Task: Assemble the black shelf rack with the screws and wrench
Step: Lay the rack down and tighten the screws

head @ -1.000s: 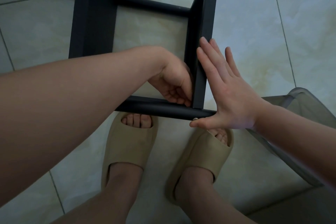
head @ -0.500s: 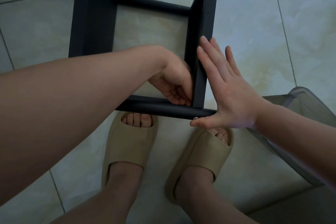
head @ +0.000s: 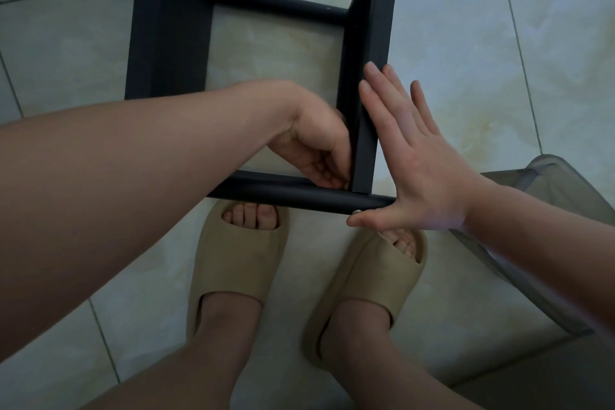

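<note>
Head view: the black shelf rack point(head: 369, 76) was seen lying on the tiled floor point(head: 466, 43), just ahead of two feet in beige slippers point(head: 238, 253). Its nearest round bar point(head: 283, 191) was met at a corner by an upright side panel point(head: 366, 150), and a wider panel point(head: 169, 27) stood farther left. The left hand point(head: 316, 146) was tucked inside that corner, its fingers point(head: 327, 176) clenched against the panel and the bar; whether anything was grasped in them could not be told. The right hand point(head: 422, 170) was laid flat on the panel's outer face, fingers point(head: 382, 100) released and straight, with the thumb stretched under the bar's end. A grey translucent plastic object point(head: 549, 186) was partly hidden behind the right forearm.
</note>
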`<state>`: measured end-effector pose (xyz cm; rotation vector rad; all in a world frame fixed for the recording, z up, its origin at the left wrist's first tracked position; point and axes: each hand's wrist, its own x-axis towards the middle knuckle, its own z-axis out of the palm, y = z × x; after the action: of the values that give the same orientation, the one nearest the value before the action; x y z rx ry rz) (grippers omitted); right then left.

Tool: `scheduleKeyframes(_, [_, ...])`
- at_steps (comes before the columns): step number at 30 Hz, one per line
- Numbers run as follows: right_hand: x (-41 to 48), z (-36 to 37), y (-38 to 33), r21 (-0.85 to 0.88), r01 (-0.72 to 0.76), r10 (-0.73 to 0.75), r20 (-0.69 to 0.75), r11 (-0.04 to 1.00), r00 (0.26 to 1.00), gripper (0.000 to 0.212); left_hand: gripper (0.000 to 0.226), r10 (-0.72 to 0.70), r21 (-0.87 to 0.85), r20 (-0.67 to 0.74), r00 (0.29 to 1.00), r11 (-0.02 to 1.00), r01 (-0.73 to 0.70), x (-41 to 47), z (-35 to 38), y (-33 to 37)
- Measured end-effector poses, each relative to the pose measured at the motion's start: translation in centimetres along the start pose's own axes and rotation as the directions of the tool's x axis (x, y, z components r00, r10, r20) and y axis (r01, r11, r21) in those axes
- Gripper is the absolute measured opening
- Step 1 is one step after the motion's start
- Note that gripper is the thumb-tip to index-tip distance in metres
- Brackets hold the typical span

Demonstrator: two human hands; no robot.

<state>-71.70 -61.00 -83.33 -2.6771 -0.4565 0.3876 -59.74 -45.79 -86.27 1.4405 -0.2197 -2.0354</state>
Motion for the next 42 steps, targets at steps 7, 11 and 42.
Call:
scheduleKeyframes(7, [-0.1,-0.1,-0.1,-0.002,-0.011,0.011,0.006,1.0,1.0,0.137,0.013,-0.053,0.07,-0.024,0.998,0.996,0.054,0.0,0.1,0.3])
scheduleKeyframes(11, [-0.1,-0.1,-0.1,-0.002,-0.01,0.01,0.013,1.0,1.0,0.137,0.013,-0.06,0.079,-0.047,0.997,0.995,0.064,0.0,0.1,0.7])
scheduleKeyframes(42, [-0.2,-0.3,-0.2,-0.058,-0.018,0.02,0.025,0.998,0.999,0.133,0.014,-0.015,0.042,0.065,0.998,0.999,0.012,-0.3,-0.2,0.2])
